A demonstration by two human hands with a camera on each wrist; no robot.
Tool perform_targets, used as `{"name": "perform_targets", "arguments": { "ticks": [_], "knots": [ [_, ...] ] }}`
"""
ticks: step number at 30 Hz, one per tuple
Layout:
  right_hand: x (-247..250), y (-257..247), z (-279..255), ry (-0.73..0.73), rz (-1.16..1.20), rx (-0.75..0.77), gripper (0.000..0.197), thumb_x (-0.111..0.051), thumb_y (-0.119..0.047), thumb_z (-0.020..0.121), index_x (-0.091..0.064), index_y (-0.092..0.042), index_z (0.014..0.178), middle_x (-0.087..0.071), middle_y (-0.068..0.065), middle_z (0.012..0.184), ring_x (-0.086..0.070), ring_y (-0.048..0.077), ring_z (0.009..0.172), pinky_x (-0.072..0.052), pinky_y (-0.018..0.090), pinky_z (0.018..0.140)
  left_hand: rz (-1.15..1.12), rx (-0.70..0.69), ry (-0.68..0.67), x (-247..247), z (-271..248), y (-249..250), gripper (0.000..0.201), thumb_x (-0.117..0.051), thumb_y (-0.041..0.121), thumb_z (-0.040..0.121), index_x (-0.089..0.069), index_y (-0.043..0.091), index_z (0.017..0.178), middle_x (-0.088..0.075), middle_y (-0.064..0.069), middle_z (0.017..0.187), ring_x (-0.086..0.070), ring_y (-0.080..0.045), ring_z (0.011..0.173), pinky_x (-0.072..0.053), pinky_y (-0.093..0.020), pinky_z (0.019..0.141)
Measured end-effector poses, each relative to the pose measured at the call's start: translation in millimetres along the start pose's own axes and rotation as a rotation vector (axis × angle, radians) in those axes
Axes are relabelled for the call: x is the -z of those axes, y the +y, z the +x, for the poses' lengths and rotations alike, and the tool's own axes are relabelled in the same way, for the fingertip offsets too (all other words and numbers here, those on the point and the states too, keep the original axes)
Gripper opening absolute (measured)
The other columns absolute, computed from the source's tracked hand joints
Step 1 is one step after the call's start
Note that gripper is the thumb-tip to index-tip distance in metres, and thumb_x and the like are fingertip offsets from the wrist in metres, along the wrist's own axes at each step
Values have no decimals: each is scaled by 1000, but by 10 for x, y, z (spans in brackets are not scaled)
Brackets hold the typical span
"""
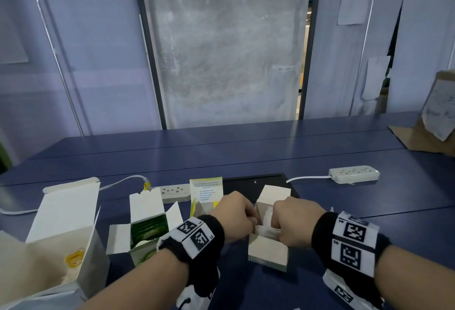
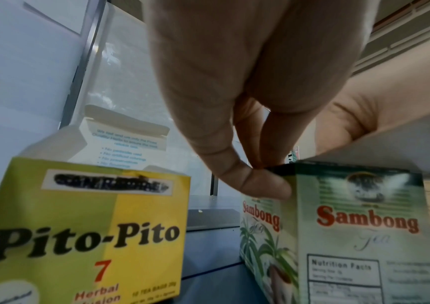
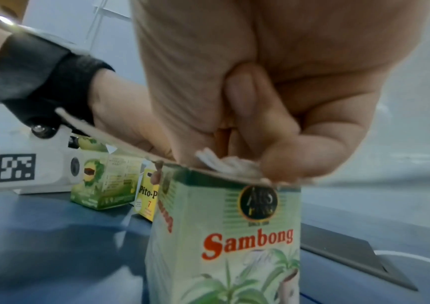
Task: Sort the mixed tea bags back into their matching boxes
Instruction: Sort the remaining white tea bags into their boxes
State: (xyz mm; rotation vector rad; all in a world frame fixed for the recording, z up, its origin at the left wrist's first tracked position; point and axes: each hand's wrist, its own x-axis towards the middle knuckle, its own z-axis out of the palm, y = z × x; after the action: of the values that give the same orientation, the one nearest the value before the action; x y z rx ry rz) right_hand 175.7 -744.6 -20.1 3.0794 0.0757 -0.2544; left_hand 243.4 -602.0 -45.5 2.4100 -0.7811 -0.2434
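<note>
Left hand (image 2: 247, 123) pinches Sambong box (image 3: 224, 236) rim; right hand (image 3: 273, 102) grips white tea bags (image 3: 232, 164); seat them squarely

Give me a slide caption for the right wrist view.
Right hand pushes white tea bags into the open Sambong box while the left hand steadies it.

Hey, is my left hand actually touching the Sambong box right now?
Touching. The left wrist view shows the left hand with its thumb pressed on the upper corner of the Sambong box, fingertips at its top edge.
</note>
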Motion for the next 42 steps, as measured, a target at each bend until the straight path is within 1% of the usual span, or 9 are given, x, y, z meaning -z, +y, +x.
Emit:
{"name": "perform_targets", "arguments": {
  "ticks": [7, 11, 17, 21, 25, 30, 35, 38, 42],
  "knots": [
    [65, 160, -130, -76, 337, 8, 36, -69, -26, 79, -55, -23, 47, -48, -6, 48, -44, 5, 39, -40, 24, 47, -14, 4, -1, -23, -9, 12, 18, -56, 7, 89, -74, 9, 88, -70, -8, 82, -60, -17, 70, -57, -31, 77],
    [54, 163, -179, -94, 392, -17, 26, -65, -19, 86, -60, -10, 63, -47, -5, 43, -40, 2, 29, -39, 22, 48, 14, -14, -10, -29, -6, 16, 17, -58, 9, 88, -75, 13, 87, -72, -8, 90, -57, -14, 71, -49, -22, 69],
    [125, 236, -168, -13, 551, -74, 15, -56, -12, 93, -70, -17, 89, -50, -12, 31, -47, 5, 31, -46, 19, 47, 92, -67, -10, -10, 15, 9, 14, -63, 13, 86, -77, 16, 89, -72, 0, 94, -55, -8, 79, -40, -17, 70],
    [56, 238, -161, 9, 618, -79, 21, -70, -16, 84, -66, -21, 63, -58, -11, 43, -49, 4, 33, -44, 18, 44, 65, -67, -1, -35, 1, 5, 13, -65, 18, 85, -77, 17, 85, -72, 2, 92, -56, -8, 79, -41, -18, 71],
    [-27, 210, -136, 17, 627, -76, 14, -70, -14, 82, -72, -16, 69, -65, -3, 59, -51, 6, 35, -43, 17, 41, 36, -53, 23, -85, -22, -6, 13, -64, 20, 85, -76, 16, 85, -69, 5, 86, -55, -7, 76, -40, -16, 68],
    [88, 339, -101, 222, 614, -85, 22, -69, -12, 84, -68, -21, 64, -61, -11, 51, -52, -2, 39, -38, 10, 44, -12, -101, 71, -34, -82, 1, 15, -60, 17, 85, -74, 17, 80, -66, 4, 78, -52, 1, 57, -32, -1, 48],
    [253, 417, 1, 390, 653, -22, 27, -69, -2, 79, -73, -25, 66, -70, -11, 63, -63, -3, 59, -48, 9, 58, -201, -13, 266, 54, -154, 37, 17, -56, 14, 80, -66, 16, 67, -58, 10, 53, -55, -5, 47, -46, -14, 45],
    [252, 357, 117, 316, 599, -7, 23, -70, -4, 78, -75, -24, 69, -72, -11, 72, -66, 2, 69, -55, 19, 70, -308, 67, 319, 92, -214, 51, 16, -56, 11, 78, -65, 12, 65, -63, 1, 52, -61, -12, 40, -58, -33, 50],
    [208, 270, 248, 227, 526, 24, 18, -71, -7, 74, -76, -24, 73, -65, -21, 59, -57, -7, 57, -44, 13, 63, -307, 121, 287, 89, -277, 50, 11, -57, 11, 72, -63, 11, 63, -67, -5, 54, -64, -18, 41, -59, -37, 49]
  ]
}}
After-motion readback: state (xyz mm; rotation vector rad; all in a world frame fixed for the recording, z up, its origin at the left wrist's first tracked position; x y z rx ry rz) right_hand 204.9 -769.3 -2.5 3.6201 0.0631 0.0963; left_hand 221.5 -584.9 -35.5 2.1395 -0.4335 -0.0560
